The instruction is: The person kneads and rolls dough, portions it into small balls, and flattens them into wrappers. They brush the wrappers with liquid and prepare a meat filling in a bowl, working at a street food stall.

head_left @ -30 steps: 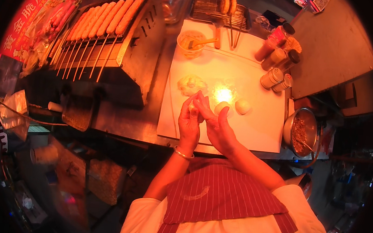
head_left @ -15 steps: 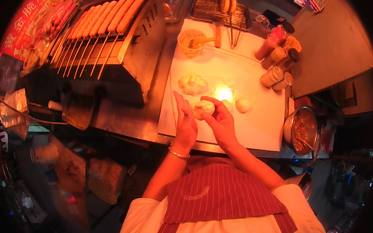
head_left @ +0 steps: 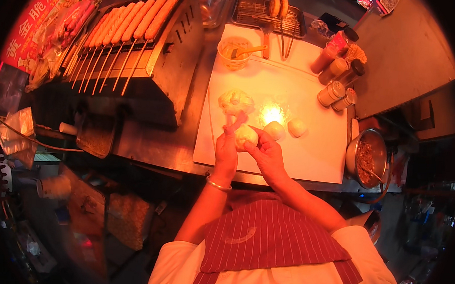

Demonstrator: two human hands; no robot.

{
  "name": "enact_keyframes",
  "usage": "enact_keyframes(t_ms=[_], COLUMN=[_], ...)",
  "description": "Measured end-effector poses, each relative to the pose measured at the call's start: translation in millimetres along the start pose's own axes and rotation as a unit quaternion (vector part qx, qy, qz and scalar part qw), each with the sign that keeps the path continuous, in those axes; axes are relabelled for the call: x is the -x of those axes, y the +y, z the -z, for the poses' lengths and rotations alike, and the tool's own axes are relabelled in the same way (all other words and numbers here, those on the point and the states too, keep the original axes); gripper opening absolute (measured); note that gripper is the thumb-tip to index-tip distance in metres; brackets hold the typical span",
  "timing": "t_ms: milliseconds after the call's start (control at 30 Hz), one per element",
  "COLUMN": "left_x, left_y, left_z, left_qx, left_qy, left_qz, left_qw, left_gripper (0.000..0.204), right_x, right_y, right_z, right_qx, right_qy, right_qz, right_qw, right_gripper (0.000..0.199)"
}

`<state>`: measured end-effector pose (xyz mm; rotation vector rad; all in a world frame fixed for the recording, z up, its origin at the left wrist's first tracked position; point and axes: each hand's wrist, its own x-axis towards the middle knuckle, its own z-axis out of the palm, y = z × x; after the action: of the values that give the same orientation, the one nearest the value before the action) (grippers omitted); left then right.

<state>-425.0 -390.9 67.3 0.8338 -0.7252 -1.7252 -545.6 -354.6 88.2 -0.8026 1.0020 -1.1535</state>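
Observation:
Both my hands hold one pale ball of dough (head_left: 245, 134) above the near part of a white cutting board (head_left: 310, 157). My left hand (head_left: 227, 148) cups its left side with fingers raised, a bangle on the wrist. My right hand (head_left: 267, 154) grips it from the right. Two more dough balls (head_left: 274, 130) (head_left: 296, 127) lie on the board just right of my hands. A larger rough lump of dough (head_left: 235, 101) sits behind my left hand.
A roller grill with several sausages on sticks (head_left: 133, 27) stands at the left. A small yellow cup with a brush (head_left: 234, 52), a wire rack (head_left: 266, 11), several seasoning shakers (head_left: 337, 94) and a metal pot of minced filling (head_left: 366, 158) ring the board.
My hands have come down and toward me from over the bright spot on the board, closing around the dough ball. The other dough pieces have not moved.

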Motion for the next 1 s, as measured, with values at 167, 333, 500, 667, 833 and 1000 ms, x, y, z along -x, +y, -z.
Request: enact_keyframes(t_ms=[167,333,500,667,833,1000], left_x=[12.7,7.2,0.1,12.7,11.8,-1.8], left_y=[6.8,3.8,1.2,26.9,-3.7,-5.6], left_z=[-15.3,2.1,15.0,-22.8,0.1,15.0], left_qx=[-0.034,0.000,-0.154,-0.163,0.163,-0.006], left_qy=[-0.024,-0.030,-0.067,0.038,-0.015,0.025], left_qz=[-0.065,-0.078,-0.110,-0.098,0.063,0.019], left_qw=[0.997,0.996,0.980,0.981,0.984,0.999], left_gripper=[0.054,0.044,0.051,0.077,0.066,0.057], right_x=[7.0,16.6,6.1,-0.2,-2.5,1.8], right_y=[-7.1,-12.1,-15.9,-2.5,8.4,-4.0], right_z=[-9.5,-0.3,-13.8,-3.8,1.2,-8.6], right_qx=[0.161,0.280,-0.024,0.020,0.259,0.058], right_qy=[-0.010,-0.104,-0.026,-0.021,-0.102,-0.031], right_qz=[0.050,0.089,-0.048,0.023,0.177,0.109], right_qw=[0.986,0.950,0.998,0.999,0.944,0.992], right_gripper=[0.077,0.088,0.070,0.058,0.068,0.075])
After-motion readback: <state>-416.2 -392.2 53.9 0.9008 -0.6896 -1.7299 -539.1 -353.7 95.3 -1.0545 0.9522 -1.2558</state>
